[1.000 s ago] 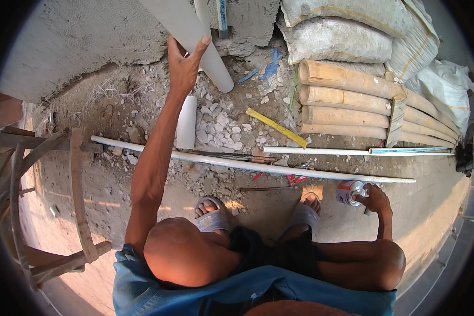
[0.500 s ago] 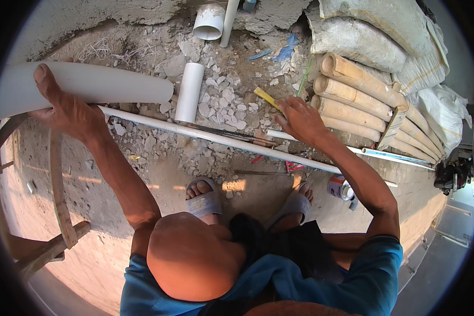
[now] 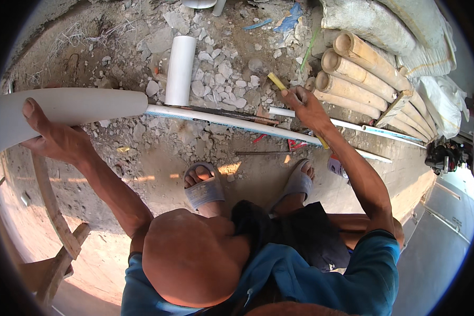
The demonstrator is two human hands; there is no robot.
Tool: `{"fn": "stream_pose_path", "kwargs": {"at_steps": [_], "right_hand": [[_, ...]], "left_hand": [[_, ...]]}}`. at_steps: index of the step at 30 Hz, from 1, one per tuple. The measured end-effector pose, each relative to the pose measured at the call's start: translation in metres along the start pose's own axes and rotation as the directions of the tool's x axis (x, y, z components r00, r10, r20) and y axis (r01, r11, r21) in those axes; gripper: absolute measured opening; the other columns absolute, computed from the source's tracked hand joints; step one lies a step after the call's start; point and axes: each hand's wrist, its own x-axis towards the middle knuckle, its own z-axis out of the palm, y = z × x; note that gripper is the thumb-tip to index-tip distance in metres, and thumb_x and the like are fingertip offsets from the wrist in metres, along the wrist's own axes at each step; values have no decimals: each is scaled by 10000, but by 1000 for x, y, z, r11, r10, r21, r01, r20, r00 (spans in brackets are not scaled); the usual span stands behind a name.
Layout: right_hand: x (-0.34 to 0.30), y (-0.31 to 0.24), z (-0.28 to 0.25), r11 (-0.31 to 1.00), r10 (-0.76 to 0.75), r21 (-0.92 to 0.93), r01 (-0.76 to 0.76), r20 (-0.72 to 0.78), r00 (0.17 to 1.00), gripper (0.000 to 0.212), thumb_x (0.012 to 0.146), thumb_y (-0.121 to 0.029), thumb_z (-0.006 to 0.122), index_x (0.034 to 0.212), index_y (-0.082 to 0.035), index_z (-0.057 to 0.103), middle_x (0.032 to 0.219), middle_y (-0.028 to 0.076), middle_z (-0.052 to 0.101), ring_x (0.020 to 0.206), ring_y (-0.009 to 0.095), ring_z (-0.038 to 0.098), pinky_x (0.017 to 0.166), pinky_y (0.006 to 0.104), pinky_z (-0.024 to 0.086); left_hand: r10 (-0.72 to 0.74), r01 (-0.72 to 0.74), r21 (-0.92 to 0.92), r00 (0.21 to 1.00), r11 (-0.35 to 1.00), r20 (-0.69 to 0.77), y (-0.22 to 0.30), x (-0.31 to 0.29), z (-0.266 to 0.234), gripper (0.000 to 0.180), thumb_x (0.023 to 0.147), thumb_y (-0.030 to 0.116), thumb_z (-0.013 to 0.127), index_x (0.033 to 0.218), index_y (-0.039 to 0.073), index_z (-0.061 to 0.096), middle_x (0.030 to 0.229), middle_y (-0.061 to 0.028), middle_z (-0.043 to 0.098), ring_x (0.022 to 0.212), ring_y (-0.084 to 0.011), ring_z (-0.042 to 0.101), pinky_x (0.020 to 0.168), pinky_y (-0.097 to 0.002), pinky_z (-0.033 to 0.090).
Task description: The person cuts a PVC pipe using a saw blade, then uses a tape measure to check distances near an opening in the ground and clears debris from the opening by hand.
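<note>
Left hand (image 3: 63,138) clamped on pipe (image 3: 95,101) toward floor's (image 3: 152,195) left edge, right hand (image 3: 309,109) clamped on yellow strip (image 3: 275,81) above rubble (image 3: 210,79); pipe could roll or slip, only one hand steadying it.

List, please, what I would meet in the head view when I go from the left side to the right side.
Left hand holding the large white pipe → short white pipe → right hand holding the yellow strip → bamboo poles → white sack at the far right.
</note>
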Motion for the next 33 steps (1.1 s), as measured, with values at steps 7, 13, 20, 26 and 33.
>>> {"fn": "stream_pose_path", "kwargs": {"at_steps": [7,13,20,26,33], "right_hand": [[-81,36,6,907,-184,-342,248,209,960,565,991,-568,620,1144,-25,653,851,213,715,809,429,712,735,524,547],[-118,65,69,783,-298,-383,490,460,836,477,972,-489,664,1176,-58,635,1093,127,703,999,358,707,808,479,574],[-93,89,101,700,-441,-549,456,169,881,245,970,-269,663,1120,-76,648,1086,98,601,1113,311,592,795,466,569],[-88,105,107,533,-510,-643,550,275,815,278,857,-130,635,1117,-36,608,1082,133,593,1075,296,642,823,436,574],[-92,4,15,741,-385,-489,461,254,887,288,1049,-213,535,1271,-31,550,1179,228,650,1032,436,681,825,542,564]], "left_hand": [[-109,108,22,991,994,76,-2,12,-46,868,868,743,566,1177,-69,580,959,-264,679,778,-352,733,669,-482,679],[-257,232,199,960,952,108,8,-20,-46,770,928,707,512,1112,-34,617,904,-219,687,776,-282,706,601,-397,627],[-376,350,401,926,847,-13,14,-52,-60,759,954,595,622,1329,-53,499,994,-235,696,823,-295,714,661,-389,613],[-515,451,501,857,739,-12,-6,-71,-67,917,899,653,690,1453,-20,405,1036,-195,648,854,-272,701,671,-390,604],[-558,405,655,829,638,31,-51,-88,-91,923,894,618,724,1471,-37,422,1239,-251,599,1055,-307,654,886,-435,563]]}}
